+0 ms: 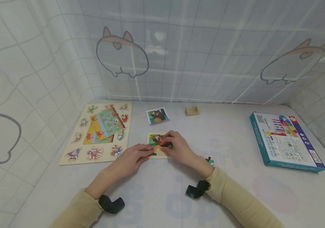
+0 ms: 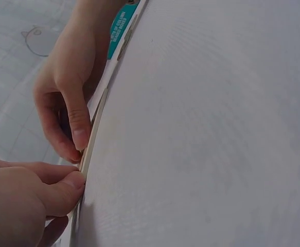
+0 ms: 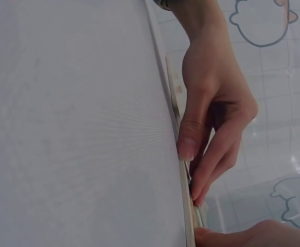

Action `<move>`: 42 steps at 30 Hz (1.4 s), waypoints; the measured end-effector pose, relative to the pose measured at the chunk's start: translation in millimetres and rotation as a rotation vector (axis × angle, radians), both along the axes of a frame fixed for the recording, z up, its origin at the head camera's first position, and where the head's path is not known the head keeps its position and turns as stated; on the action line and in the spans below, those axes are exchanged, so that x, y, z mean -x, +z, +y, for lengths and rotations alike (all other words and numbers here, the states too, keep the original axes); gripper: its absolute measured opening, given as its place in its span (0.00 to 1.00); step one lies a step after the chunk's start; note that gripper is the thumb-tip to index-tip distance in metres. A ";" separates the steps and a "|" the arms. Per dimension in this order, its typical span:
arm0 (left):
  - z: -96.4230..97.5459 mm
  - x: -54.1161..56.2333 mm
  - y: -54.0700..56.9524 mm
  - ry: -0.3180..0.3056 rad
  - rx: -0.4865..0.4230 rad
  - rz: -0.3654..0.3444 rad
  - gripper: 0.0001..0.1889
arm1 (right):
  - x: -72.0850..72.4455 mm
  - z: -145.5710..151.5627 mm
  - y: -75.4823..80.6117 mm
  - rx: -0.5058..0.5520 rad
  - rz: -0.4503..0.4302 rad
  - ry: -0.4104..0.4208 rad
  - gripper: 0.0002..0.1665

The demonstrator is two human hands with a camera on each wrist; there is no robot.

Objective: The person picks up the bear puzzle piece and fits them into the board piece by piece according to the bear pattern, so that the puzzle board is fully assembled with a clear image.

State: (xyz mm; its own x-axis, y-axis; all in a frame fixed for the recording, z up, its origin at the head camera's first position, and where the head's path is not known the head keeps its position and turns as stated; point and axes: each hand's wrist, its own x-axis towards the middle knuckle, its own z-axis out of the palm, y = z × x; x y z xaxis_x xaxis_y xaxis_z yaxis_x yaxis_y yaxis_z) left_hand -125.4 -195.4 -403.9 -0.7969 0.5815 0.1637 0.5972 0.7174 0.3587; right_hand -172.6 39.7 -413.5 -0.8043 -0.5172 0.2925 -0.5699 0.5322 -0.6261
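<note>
A small wooden bear puzzle (image 1: 154,138) with a pale frame lies flat in the middle of the table. At its left side my left hand (image 1: 136,155) grips it, thumb against the near edge and fingers over the top, as the right wrist view (image 3: 216,92) of this left hand confirms. From the right, my right hand (image 1: 176,147) bends over the picture, thumb and fingertips pinching a puzzle piece (image 3: 199,217) at the bear's body. That piece is mostly hidden by the fingers. Another green puzzle piece (image 1: 209,161) shows beside my right wrist.
A bear picture card (image 1: 157,116) lies behind the puzzle, with a small wooden holder (image 1: 192,111) to its right. On the left is a sea-animal board (image 1: 74,158) bearing colourful picture boards (image 1: 109,123). A teal-edged box (image 1: 288,141) lies at the right; a patterned curtain (image 1: 202,57) backs the table.
</note>
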 end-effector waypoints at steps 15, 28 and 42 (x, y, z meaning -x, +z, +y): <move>-1.4 0.9 -1.6 -0.029 -0.015 -0.021 0.18 | 2.9 -0.2 -2.5 -0.009 -0.004 -0.005 0.05; 0.1 0.2 -0.8 -0.018 -0.017 -0.040 0.18 | 3.5 -0.6 -3.5 -0.011 -0.023 -0.014 0.04; -1.7 2.0 -2.6 -0.032 -0.046 -0.063 0.18 | 0.2 17.0 4.2 -0.072 -0.073 0.091 0.15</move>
State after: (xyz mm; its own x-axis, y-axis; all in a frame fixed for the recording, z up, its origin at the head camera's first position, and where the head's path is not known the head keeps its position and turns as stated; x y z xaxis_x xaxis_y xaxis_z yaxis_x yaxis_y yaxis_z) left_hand -127.4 -197.2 -406.5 -0.7875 0.6000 0.1410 0.5949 0.6803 0.4281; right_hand -172.8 56.8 -409.3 -0.7707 -0.6066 0.1949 -0.5725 0.5250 -0.6298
